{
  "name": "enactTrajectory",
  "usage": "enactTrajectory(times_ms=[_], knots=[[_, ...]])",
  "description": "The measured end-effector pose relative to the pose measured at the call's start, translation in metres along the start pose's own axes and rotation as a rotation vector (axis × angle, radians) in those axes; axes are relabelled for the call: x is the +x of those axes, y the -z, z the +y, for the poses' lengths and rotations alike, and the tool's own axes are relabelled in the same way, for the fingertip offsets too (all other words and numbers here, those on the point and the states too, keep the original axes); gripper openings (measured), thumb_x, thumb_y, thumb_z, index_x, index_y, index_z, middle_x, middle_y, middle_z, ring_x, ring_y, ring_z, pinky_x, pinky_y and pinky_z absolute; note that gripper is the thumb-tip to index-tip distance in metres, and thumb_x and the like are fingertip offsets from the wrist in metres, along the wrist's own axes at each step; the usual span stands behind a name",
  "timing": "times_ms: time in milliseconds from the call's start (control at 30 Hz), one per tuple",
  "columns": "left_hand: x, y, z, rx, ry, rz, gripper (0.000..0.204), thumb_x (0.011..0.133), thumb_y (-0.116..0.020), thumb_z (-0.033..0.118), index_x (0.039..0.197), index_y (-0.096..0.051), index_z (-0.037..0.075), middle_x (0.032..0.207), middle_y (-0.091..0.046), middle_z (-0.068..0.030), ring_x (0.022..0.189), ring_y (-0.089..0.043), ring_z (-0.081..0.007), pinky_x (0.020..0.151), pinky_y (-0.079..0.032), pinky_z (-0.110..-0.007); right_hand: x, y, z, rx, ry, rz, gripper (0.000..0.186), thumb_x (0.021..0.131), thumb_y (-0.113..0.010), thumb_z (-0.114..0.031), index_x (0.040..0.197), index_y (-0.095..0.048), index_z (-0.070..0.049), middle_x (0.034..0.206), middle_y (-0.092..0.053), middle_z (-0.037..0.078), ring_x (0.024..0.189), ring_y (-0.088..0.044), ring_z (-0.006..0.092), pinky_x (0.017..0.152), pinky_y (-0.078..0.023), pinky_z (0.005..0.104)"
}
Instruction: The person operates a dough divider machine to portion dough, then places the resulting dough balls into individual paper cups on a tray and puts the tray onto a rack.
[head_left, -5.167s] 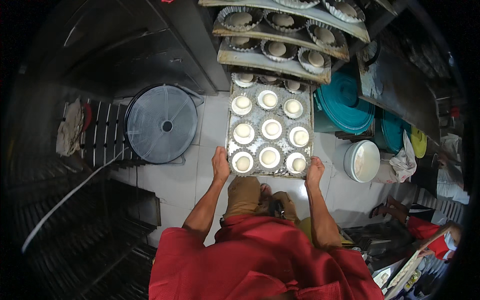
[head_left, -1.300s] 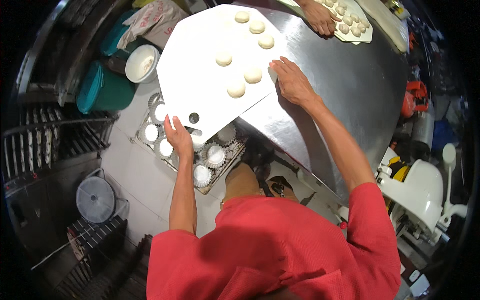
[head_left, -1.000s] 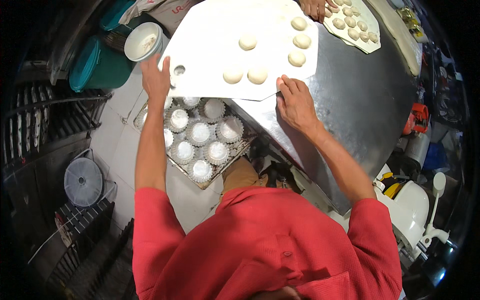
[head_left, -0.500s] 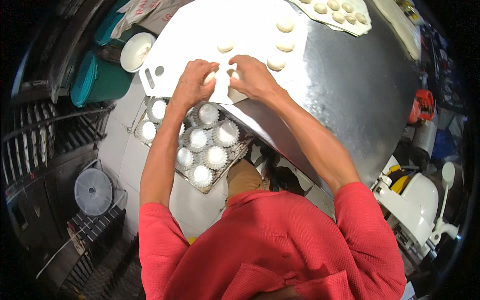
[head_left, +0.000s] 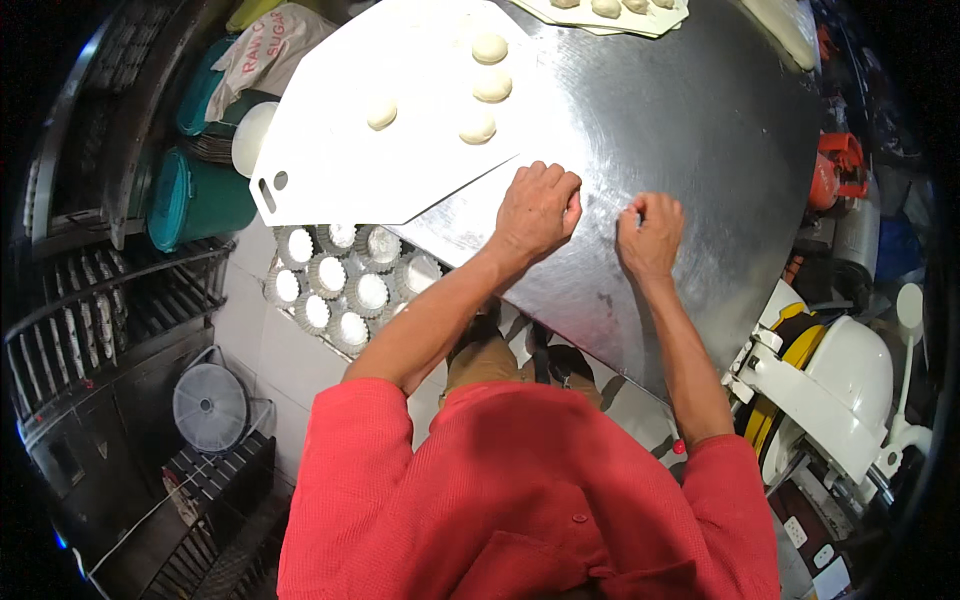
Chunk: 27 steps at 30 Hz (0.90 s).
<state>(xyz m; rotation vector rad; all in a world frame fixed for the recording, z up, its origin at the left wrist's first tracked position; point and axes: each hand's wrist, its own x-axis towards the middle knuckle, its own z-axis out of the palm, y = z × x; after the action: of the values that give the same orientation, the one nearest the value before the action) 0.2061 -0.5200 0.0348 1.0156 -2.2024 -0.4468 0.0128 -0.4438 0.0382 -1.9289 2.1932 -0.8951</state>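
Note:
My left hand (head_left: 538,208) is curled, knuckles up, low over the steel tabletop (head_left: 620,120), just off the edge of the white board (head_left: 340,175). To its right, my right hand (head_left: 650,235) is closed in the same way on the steel. Each seems to be cupped over a dough ball picked from the board; the fingers hide the dough now. A pale dough ball (head_left: 382,112) sits alone on the board. Three more, among them the nearest dough ball (head_left: 477,126), form a row by the board's right side.
Floured fluted tins (head_left: 367,293) stand on a tray below the table's left edge. Another board with dough pieces (head_left: 606,8) lies at the far side. Green bins (head_left: 200,200) and a white bowl (head_left: 252,140) are at left. A white machine (head_left: 840,390) stands at right.
Both hands have left the board and moved right onto the bare steel. The two dough balls they gripped are gone from the board. The view has shifted rightward.

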Motion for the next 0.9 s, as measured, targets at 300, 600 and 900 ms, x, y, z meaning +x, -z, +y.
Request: enactTrajectory(times_ms=[300, 600, 900], knots=[[-0.032, 0.043, -0.029, 0.032, -0.004, -0.235, 0.015, 0.08, -0.067, 0.006, 0.093, -0.061, 0.007, 0.089, -0.056, -0.0108, 0.089, -0.053, -0.0324, 0.081, -0.042, -0.044, -0.034, 0.055, 0.064, -0.132, 0.221, -0.174, 0.011, 0.083, -0.061, -0.013, 0.091, -0.058, -0.006, 0.096, -0.056, 0.016, 0.09, -0.051, 0.0364, 0.082, -0.039, 0.0499], [-0.022, -0.021, 0.022, -0.068, 0.178, -0.04, 0.011, 0.082, -0.064, 0.006, 0.093, -0.064, 0.005, 0.087, -0.063, -0.0124, 0.087, -0.056, -0.0327, 0.081, -0.044, -0.043, -0.006, 0.005, 0.026, 0.011, 0.344, -0.187, 0.008, 0.083, -0.062, -0.011, 0.085, -0.056, -0.006, 0.085, -0.055, 0.014, 0.084, -0.05, 0.0346, 0.078, -0.04, 0.0471], [0.018, -0.01, -0.001, -0.002, 0.103, 0.041, 0.013, 0.078, -0.065, 0.006, 0.091, -0.062, 0.006, 0.085, -0.06, -0.0112, 0.086, -0.055, -0.032, 0.081, -0.046, -0.043, 0.057, -0.008, 0.055, 0.036, 0.297, -0.047, 0.007, 0.08, -0.06, -0.009, 0.083, -0.055, -0.006, 0.085, -0.054, 0.015, 0.086, -0.051, 0.0362, 0.079, -0.04, 0.048]])
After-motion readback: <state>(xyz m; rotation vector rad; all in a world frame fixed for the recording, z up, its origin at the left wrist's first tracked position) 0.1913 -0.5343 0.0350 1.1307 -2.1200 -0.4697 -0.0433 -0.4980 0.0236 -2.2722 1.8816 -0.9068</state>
